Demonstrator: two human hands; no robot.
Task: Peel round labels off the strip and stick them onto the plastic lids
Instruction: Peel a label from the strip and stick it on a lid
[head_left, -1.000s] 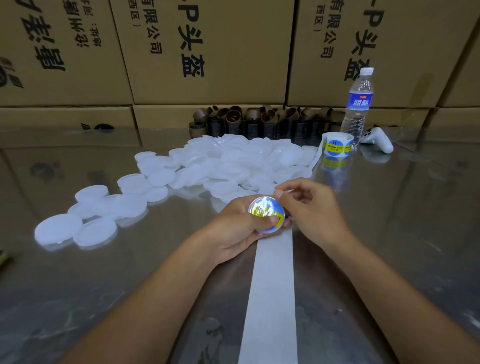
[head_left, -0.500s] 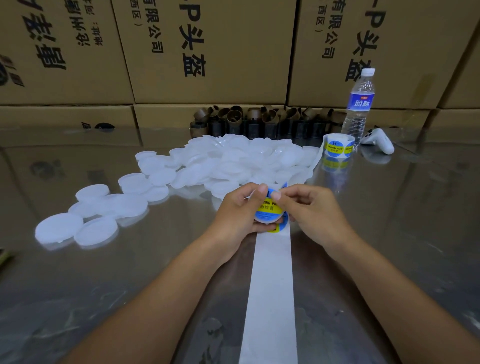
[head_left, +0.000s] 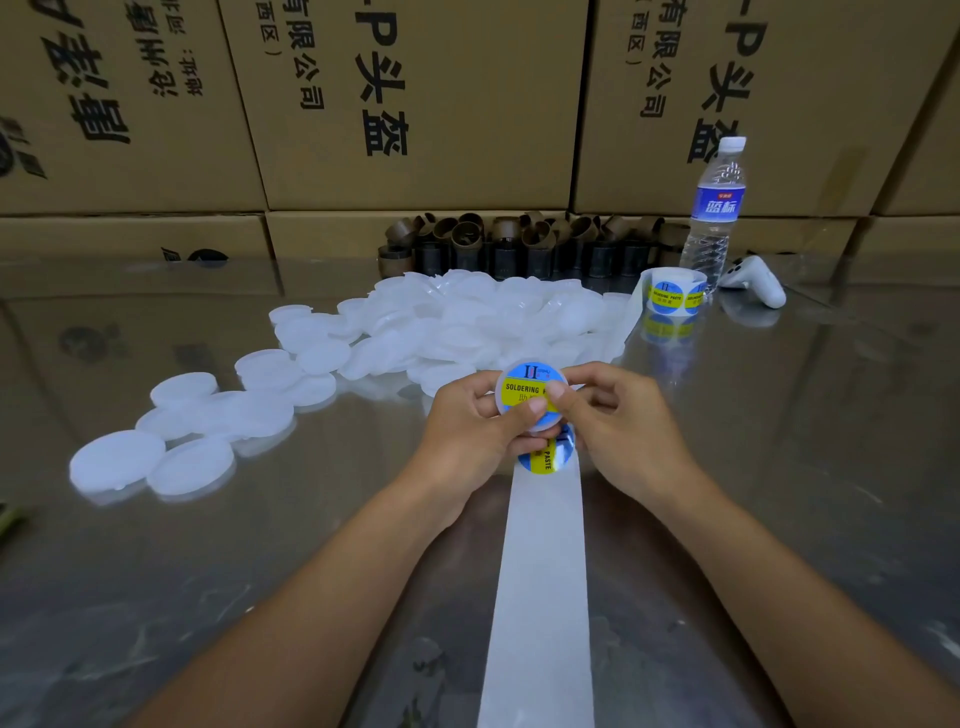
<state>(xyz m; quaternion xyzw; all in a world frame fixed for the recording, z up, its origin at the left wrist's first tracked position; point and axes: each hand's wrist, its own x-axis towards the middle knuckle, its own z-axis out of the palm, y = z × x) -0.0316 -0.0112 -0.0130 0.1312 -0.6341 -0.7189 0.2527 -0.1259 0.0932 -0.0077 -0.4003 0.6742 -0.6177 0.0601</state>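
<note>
Lids (head_left: 467, 322) lie in a loose white heap across the far half of the table (head_left: 156, 597), none of those in sight labelled. The strip (head_left: 540, 597) of backing paper runs from under the hands toward the person, bare along that length. The left hand (head_left: 467, 431) and right hand (head_left: 618, 426) meet above its far end. Both grips are closed on one lid (head_left: 541, 428), fingers curled behind it and thumbs on its face. A second ago that lid sat lower and flatter, catching glare; now it is tipped up to face the person. The label (head_left: 524, 387) sits squarely on it, blue over yellow, with both thumbs pressing its lower part, so the sticking looks all but done, with only smoothing left. The next label (head_left: 545, 460) waits on the strip just under the lid, partly hidden by fingers.
</note>
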